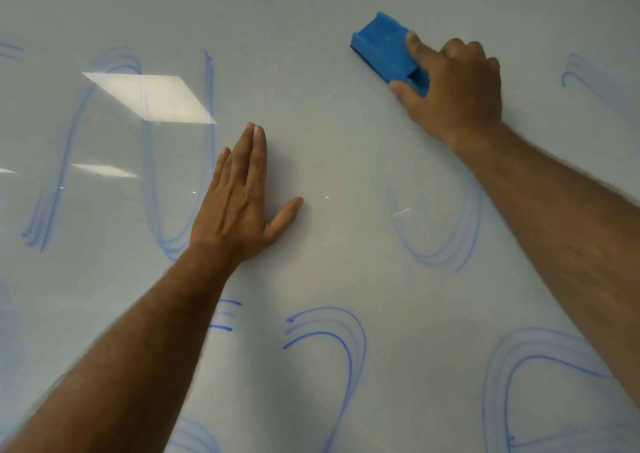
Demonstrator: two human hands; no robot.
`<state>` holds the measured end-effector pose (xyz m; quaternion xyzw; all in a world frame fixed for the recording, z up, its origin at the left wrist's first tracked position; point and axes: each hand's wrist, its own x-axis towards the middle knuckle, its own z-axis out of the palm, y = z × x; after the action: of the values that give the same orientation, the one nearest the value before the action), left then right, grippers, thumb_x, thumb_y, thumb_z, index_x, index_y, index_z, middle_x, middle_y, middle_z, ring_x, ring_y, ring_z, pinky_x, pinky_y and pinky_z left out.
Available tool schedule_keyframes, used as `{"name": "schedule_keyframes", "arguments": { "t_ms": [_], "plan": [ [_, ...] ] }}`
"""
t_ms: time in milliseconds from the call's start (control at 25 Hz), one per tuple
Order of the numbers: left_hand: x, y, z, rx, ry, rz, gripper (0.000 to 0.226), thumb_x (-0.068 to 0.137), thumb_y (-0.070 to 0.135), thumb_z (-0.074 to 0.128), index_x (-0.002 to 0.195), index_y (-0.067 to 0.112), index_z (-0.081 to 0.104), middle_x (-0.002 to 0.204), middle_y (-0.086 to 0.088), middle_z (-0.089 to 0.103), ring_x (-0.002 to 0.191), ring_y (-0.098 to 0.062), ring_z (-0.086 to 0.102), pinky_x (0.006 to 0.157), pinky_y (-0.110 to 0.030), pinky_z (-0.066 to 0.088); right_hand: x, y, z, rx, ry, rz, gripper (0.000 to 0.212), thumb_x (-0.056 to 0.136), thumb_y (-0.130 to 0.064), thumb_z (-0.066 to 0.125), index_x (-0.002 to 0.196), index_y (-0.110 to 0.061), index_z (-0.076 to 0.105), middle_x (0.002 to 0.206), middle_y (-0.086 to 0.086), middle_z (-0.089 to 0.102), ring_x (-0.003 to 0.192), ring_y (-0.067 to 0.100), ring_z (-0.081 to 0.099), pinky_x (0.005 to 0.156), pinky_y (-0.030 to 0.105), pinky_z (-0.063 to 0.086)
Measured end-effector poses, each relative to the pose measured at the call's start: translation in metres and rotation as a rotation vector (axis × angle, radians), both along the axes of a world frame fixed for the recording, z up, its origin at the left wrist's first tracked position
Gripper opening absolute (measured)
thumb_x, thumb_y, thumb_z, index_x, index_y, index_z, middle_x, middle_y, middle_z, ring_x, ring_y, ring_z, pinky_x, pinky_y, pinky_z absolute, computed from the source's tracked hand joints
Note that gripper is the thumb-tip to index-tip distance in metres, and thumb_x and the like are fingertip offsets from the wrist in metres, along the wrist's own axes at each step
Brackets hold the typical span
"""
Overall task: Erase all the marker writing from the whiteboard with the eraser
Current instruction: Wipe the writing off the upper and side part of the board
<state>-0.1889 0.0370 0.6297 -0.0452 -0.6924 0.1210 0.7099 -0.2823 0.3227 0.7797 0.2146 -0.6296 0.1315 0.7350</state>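
right hand (453,85) grips blue eraser (388,56), pressed to whiteboard (311,19) upper right | left hand (239,203) flat, fingers straight, on board centre | smeared blue marker strokes (332,341) around both

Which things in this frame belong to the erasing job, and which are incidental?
Job: whiteboard; blue eraser, gripped by right hand; blue marker strokes; left hand, flat on the board.
Incidental: ceiling-light reflection.
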Motion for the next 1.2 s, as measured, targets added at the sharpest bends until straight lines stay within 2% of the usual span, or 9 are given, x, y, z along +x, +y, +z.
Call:
{"name": "schedule_keyframes", "arguments": {
  "t_ms": [240,320,480,560,720,800,960,1120,1200],
  "plan": [
    [0.002,0.002,0.000,0.006,-0.010,0.015,0.095,0.095,0.061,0.042,0.159,-0.002,0.011,0.166,-0.021,0.015,0.154,-0.031,0.016,0.126,-0.046,0.013,-0.029,0.016,-0.081,0.694,0.483,0.088,0.054,0.100,-0.051,0.056,0.145,-0.022,0.056,0.101,0.015,0.064,0.078,0.033,0.054,0.068,0.044,0.044],
    [0.003,0.003,0.000,0.012,-0.017,0.023,0.095,0.094,0.060,0.042,0.159,-0.001,0.011,0.166,-0.020,0.015,0.154,-0.030,0.016,0.126,-0.046,0.012,-0.041,0.034,-0.086,0.615,0.492,0.061,0.054,0.100,-0.053,0.055,0.146,-0.024,0.055,0.100,0.014,0.064,0.077,0.033,0.055,0.066,0.043,0.043],
    [0.002,0.011,-0.003,0.013,0.001,0.047,0.088,0.095,0.054,0.041,0.160,0.000,0.012,0.166,-0.020,0.018,0.154,-0.030,0.018,0.126,-0.050,0.015,-0.047,0.056,-0.070,0.086,0.261,0.049,0.059,0.094,-0.059,0.057,0.144,-0.027,0.056,0.093,0.015,0.061,0.079,0.037,0.057,0.069,0.047,0.043],
    [-0.002,0.020,-0.005,0.023,0.025,0.053,0.085,0.095,0.051,0.040,0.160,0.001,0.015,0.165,-0.019,0.020,0.153,-0.030,0.020,0.125,-0.050,0.015,-0.045,0.049,-0.082,0.196,0.329,0.106,0.059,0.094,-0.056,0.057,0.142,-0.023,0.059,0.092,0.016,0.061,0.077,0.036,0.058,0.069,0.046,0.043],
    [-0.009,0.038,0.000,0.054,0.025,0.055,0.084,0.094,0.052,0.039,0.160,0.005,0.017,0.166,-0.017,0.020,0.153,-0.031,0.021,0.125,-0.049,0.012,-0.040,0.043,-0.127,0.745,0.525,0.120,0.052,0.100,-0.050,0.055,0.143,-0.022,0.057,0.097,0.012,0.065,0.076,0.030,0.056,0.069,0.042,0.041],
    [-0.012,0.046,0.003,0.055,0.028,0.063,0.083,0.094,0.052,0.039,0.160,0.005,0.018,0.166,-0.016,0.021,0.153,-0.031,0.021,0.125,-0.049,0.011,-0.046,0.049,-0.126,0.662,0.511,0.082,0.052,0.100,-0.053,0.055,0.144,-0.023,0.058,0.096,0.011,0.065,0.075,0.030,0.056,0.068,0.042,0.040],
    [-0.017,0.062,0.010,0.053,0.034,0.059,0.079,0.095,0.049,0.041,0.159,0.007,0.023,0.165,-0.017,0.024,0.153,-0.032,0.022,0.125,-0.050,0.012,-0.047,0.062,-0.114,0.177,0.333,0.097,0.057,0.094,-0.056,0.059,0.141,-0.024,0.060,0.090,0.011,0.062,0.073,0.033,0.057,0.066,0.042,0.040],
    [-0.027,0.079,0.018,0.063,0.039,0.032,0.078,0.095,0.048,0.044,0.158,0.008,0.026,0.164,-0.016,0.026,0.153,-0.032,0.022,0.125,-0.050,0.013,-0.048,0.062,-0.158,0.709,0.552,0.133,0.050,0.100,-0.050,0.056,0.141,-0.021,0.061,0.095,0.012,0.067,0.075,0.030,0.059,0.071,0.043,0.045],
    [-0.031,0.087,0.021,0.055,0.039,0.043,0.076,0.095,0.047,0.045,0.158,0.009,0.029,0.164,-0.015,0.027,0.153,-0.032,0.022,0.124,-0.051,0.013,-0.051,0.076,-0.165,0.797,0.548,0.125,0.049,0.101,-0.049,0.056,0.142,-0.023,0.059,0.098,0.011,0.068,0.076,0.030,0.060,0.072,0.043,0.047]
  ]
}}
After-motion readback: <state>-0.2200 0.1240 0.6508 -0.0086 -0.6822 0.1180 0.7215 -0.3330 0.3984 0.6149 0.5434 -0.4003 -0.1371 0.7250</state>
